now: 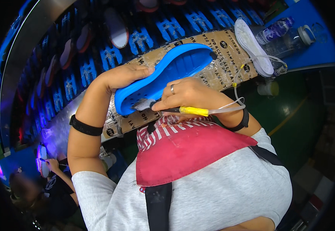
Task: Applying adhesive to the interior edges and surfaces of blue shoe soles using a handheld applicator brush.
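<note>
A bright blue shoe sole, hollow side up, is tilted in front of me. My left hand grips its far left edge, thumb and fingers closed on the rim. Inside the near left end of the sole lies a whitish wet-looking patch. My right hand, with a ring on one finger, is closed around a glue brush with a dark handle and yellow wrapping. The brush's tip is at that patch, partly hidden by my fingers. From the brush a clear tube runs off to the right.
Beneath the sole is a ledge covered in printed cardboard. A white sole lies at its right end, near a purple bottle and a clear jug. Beyond runs a rack with blue holders. At lower left, another person's hand works on a sole.
</note>
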### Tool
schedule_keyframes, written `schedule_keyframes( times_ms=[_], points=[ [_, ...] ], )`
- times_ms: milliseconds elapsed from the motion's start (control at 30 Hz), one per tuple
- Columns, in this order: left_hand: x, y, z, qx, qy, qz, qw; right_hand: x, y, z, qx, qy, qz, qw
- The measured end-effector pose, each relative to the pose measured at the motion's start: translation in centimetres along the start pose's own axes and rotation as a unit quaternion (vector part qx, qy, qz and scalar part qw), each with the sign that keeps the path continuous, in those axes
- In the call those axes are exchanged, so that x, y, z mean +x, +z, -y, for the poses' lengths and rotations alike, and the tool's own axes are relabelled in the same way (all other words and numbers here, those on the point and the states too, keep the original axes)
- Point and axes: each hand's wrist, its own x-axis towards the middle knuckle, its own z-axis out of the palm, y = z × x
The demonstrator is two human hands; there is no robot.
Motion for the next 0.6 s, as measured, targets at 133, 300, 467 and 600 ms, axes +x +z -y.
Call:
schedule_keyframes(
  times_ms=[133, 300, 467, 600],
  points=[
    [-0.8, 0.3, -0.4, 0.087, -0.037, -0.021, 0.995, -0.7, -0.4, -0.2, 0.016, -0.011, 0.077, 0.997],
    [-0.7, -0.5, 0.7, 0.062, -0.038, -0.001, 0.997, -0.7, -0.5, -0.4, -0.011, 0.006, 0.026, 1.000],
    [-1.4, -1.2, 0.9, 0.101, -0.080, -0.033, 0.991, -1.9, -0.9, -0.9, 0.005, 0.016, 0.069, 0.997],
    [-1.7, -2.1, 3.3, -0.095, -0.061, -0.020, 0.993, -1.4, -1.0, -0.9, -0.017, 0.025, -0.014, 0.999]
  ],
)
